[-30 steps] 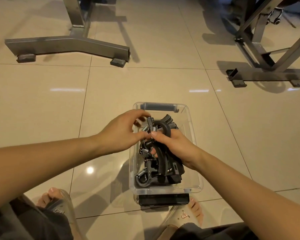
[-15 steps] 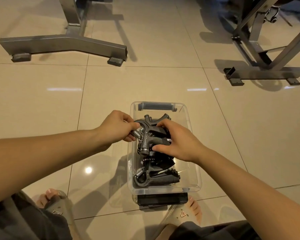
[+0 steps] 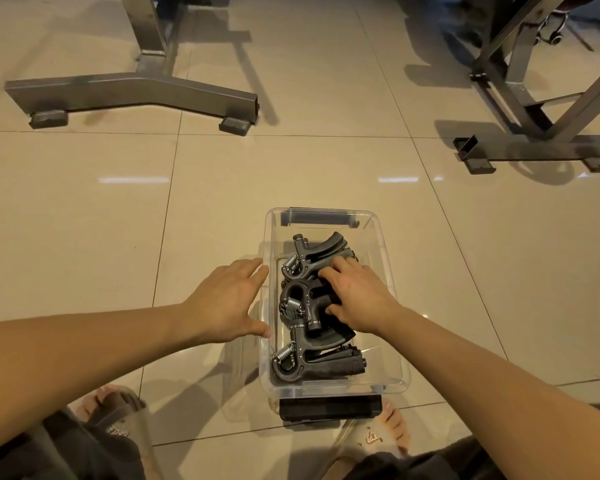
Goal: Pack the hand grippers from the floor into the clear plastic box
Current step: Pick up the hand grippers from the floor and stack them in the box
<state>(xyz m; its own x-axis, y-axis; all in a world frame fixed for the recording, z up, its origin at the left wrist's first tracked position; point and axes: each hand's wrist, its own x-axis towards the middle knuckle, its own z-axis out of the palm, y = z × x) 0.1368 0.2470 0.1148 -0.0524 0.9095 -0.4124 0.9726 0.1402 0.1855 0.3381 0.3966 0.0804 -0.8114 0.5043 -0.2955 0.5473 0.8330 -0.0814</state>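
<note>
The clear plastic box (image 3: 392,299) stands on the tiled floor just in front of me. Several black hand grippers (image 3: 312,362) with metal springs lie stacked inside it. My right hand (image 3: 355,296) lies flat on top of the grippers in the middle of the box, fingers stretched toward the far gripper (image 3: 321,249). My left hand (image 3: 227,299) is spread open beside the box's left wall, fingertips at its rim, holding nothing.
A black latch (image 3: 329,408) sticks out at the box's near end, another (image 3: 317,216) at the far end. My sandalled feet (image 3: 113,407) flank the box. A metal bench base (image 3: 132,91) stands far left, a steel frame (image 3: 534,147) far right.
The gripper both hands held has gone down into the box. My left hand let go and drew back to the box's left side. My right hand flattened onto the pile.
</note>
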